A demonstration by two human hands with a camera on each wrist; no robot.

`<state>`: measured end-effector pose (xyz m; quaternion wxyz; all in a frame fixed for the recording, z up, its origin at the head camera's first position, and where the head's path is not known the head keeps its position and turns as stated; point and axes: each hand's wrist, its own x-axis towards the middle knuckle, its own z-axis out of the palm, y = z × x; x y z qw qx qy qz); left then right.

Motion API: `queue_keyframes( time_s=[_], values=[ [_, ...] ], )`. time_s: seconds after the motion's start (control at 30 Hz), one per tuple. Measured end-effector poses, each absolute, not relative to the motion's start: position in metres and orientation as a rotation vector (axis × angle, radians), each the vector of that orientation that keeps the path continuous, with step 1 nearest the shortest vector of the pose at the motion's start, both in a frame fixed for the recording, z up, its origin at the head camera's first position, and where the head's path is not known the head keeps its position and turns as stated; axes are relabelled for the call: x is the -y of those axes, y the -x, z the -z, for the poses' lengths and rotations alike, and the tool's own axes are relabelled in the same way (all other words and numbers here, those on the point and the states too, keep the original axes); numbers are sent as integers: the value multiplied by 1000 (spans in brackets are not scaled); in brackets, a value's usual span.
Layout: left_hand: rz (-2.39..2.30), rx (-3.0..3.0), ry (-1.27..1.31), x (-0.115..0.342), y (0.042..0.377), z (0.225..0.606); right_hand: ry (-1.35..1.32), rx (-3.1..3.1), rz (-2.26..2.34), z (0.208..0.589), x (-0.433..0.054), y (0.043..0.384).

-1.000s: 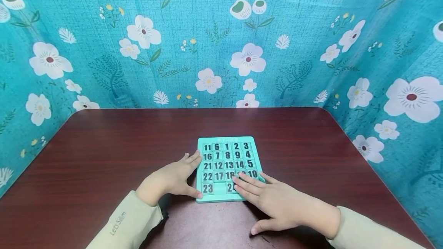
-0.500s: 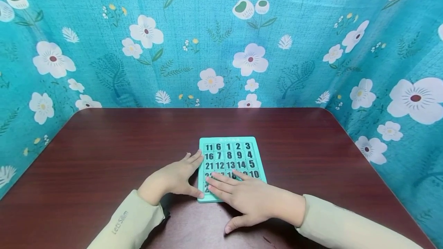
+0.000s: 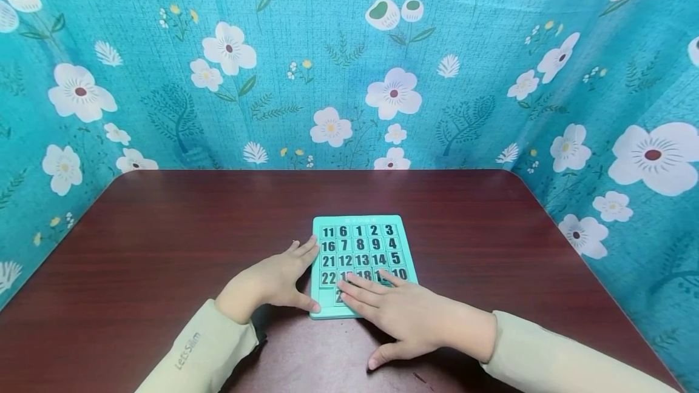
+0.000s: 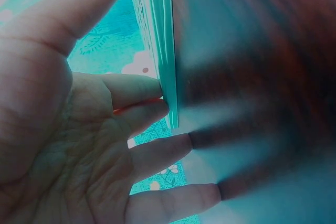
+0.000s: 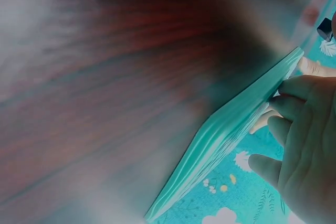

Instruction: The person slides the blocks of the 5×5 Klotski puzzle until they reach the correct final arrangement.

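A mint-green number sliding puzzle point(image 3: 357, 221) lies flat on the table, its square tiles printed with black numbers. My left hand point(image 3: 275, 279) spreads along its left side, fingertips at the edge and thumb at the near left corner. In the left wrist view those fingers point(image 4: 157, 153) reach out fairly straight beside the puzzle's edge. My right hand point(image 3: 406, 314) lies over the lower right of the puzzle, fingers extended onto the bottom rows. Under it, a tile beginning with 2 point(image 3: 339, 297) shows partly in the bottom row. The bottom-left slot is bare. Other bottom tiles are hidden.
The dark reddish-brown table point(image 3: 207, 217) surrounds the puzzle. Behind it and at both sides hangs a turquoise floral curtain point(image 3: 306, 65). Pale sleeves point(image 3: 204, 344) cover both forearms.
My right hand has swept left over the bottom rows, then back right a little. The 23 tile has left the bottom-left slot, sliding right. My left hand has stayed in place.
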<state>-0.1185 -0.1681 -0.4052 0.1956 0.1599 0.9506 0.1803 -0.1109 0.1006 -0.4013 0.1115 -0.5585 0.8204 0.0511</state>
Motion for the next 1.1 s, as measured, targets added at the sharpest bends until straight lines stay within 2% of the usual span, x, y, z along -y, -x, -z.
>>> queue_keyframes(
  time_s=[0.23,0.73,1.1],
  values=[
    [-520,-2659,-428,169,118,405,1655,-2435,-142,402,-110,114],
    [-522,-2652,-449,167,118,403,1602,-2424,-102,405,-82,133],
    [-529,-2640,-465,170,117,404,1638,-2384,-164,404,-73,125]
  ],
)
